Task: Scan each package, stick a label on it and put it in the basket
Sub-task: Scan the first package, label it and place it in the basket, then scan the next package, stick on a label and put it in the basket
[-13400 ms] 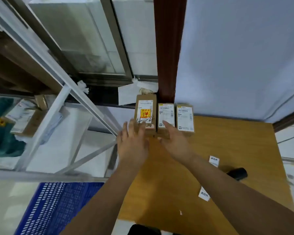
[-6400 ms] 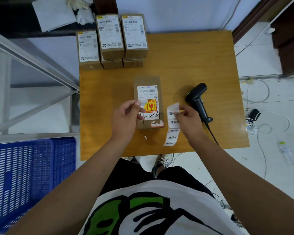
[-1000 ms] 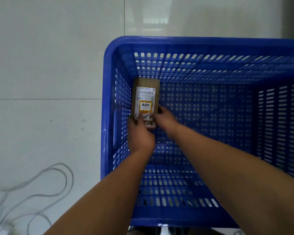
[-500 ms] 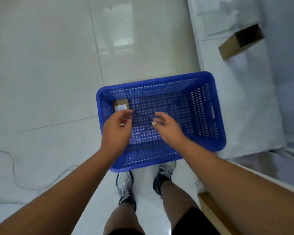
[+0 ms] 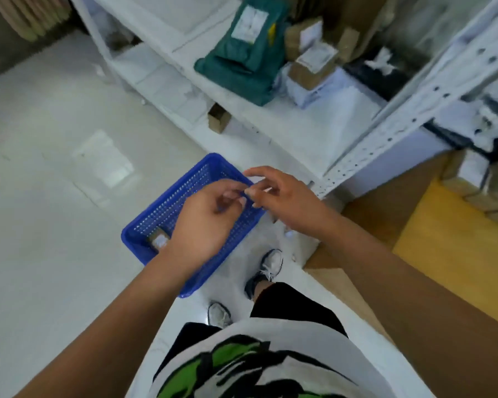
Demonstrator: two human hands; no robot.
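The blue plastic basket (image 5: 181, 193) stands on the white floor in front of my feet. One brown package (image 5: 159, 240) with a white label lies in its near left corner, partly hidden by my left wrist. My left hand (image 5: 210, 216) and right hand (image 5: 282, 196) hover close together above the basket, fingertips almost touching, fingers loosely curled, and I see nothing held in either. Several more brown packages (image 5: 477, 185) are stacked at the far edge of the yellow wooden table (image 5: 443, 239) on the right.
A white metal rack (image 5: 400, 122) stands between basket and table; its shelf carries a green mailer bag (image 5: 242, 53) and brown parcels (image 5: 311, 67). A small cardboard box (image 5: 219, 120) sits under the shelf. My shoes (image 5: 266, 268) are beside the basket.
Both hands let go of the labelled package in the basket and rose out of it. My view has pulled back and swung right, bringing rack and table into sight.
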